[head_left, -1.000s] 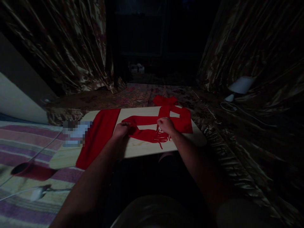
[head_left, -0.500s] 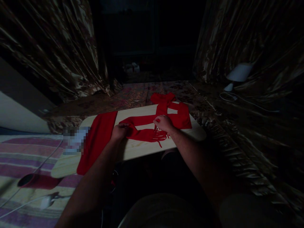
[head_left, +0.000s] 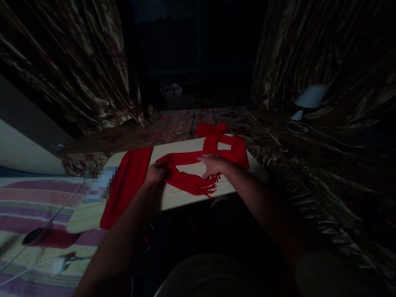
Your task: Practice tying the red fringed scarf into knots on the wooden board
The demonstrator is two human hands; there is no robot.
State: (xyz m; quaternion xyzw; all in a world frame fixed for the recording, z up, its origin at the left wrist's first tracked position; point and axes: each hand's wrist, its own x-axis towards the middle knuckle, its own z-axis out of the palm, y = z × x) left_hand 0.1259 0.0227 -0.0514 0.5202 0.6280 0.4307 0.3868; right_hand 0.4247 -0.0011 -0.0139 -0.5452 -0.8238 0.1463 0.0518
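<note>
A red fringed scarf (head_left: pixel 188 180) lies bent back on itself on a pale wooden board (head_left: pixel 179 198). At the bend on its left, my left hand (head_left: pixel 155 172) is closed on the cloth. My right hand (head_left: pixel 213 165) has its thumb and fingers spread, the fingertips at the upper strip and the thumb near the fringed end; it grips nothing that I can see. More red cloth runs in crossing bands under and beyond the right hand, with a bunched part at the board's far edge. A wide red cloth band (head_left: pixel 130 181) crosses the board's left side; whether it is the same piece, I cannot tell.
The room is dark. A blurred-out item (head_left: pixel 100 184) rests at the board's left end. On the striped bedding (head_left: pixel 18 206) lie a dark red cylinder (head_left: pixel 52 237), a white plug (head_left: pixel 58 264) and cables. A white lamp (head_left: pixel 311 97) stands at right, near patterned curtains.
My right hand has gone from a pinch to spread fingers. The fringed end has shifted slightly toward me and its strands now lie closer together. My left hand stays at the bend.
</note>
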